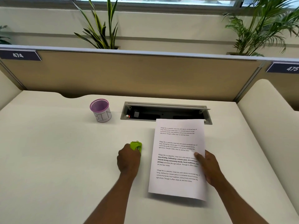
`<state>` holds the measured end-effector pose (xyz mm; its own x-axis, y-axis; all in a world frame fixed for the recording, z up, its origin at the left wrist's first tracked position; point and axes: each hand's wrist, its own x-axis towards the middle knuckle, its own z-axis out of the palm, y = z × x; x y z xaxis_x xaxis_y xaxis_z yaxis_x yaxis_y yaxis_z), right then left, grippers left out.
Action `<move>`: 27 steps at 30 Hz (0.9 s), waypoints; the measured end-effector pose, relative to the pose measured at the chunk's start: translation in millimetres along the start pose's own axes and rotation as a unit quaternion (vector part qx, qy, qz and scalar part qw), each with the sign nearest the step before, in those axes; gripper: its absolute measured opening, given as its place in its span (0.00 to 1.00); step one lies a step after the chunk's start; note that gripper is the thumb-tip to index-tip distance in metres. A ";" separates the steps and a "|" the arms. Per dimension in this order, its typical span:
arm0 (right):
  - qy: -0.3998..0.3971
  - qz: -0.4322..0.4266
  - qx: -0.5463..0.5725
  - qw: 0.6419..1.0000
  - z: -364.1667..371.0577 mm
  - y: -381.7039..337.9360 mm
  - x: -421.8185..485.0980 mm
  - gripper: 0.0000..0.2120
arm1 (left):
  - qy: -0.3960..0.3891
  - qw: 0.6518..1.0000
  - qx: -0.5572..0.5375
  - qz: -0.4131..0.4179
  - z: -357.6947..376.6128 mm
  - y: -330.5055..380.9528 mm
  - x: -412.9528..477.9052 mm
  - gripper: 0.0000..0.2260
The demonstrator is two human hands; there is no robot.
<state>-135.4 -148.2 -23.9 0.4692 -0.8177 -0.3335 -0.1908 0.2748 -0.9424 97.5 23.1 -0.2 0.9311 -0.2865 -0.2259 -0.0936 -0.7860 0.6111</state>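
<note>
One white sheet, four printed paragraphs, pinched at its right edge by the right hand; one lime-green stapler, just left of it, clasped by the left hand, fingers curled.

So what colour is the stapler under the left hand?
The stapler is lime green, clearest in the head view.
</note>
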 end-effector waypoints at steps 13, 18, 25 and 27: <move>0.004 0.027 -0.030 0.999 14.7 5.1 -2.9 0.09 | 0.064 0.998 -0.017 0.006 -1.4 -9.4 9.7 0.21; 0.003 0.036 -0.057 0.998 34.4 13.0 -7.2 0.09 | 0.072 0.997 -0.042 0.003 -4.0 -12.6 19.6 0.24; 0.004 0.054 -0.071 0.996 53.3 17.3 -8.3 0.09 | 0.042 0.999 -0.034 -0.007 -1.5 -10.3 28.3 0.27; 0.005 0.057 -0.077 0.995 56.1 16.9 -7.7 0.09 | 0.030 0.999 -0.030 -0.009 2.0 -10.4 29.1 0.27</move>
<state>-93.9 -108.8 -38.8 0.4281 -0.7915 -0.4362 -0.3723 0.2854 -0.8831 124.9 21.8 -14.7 0.9519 -0.2376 -0.1936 -0.0564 -0.7566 0.6515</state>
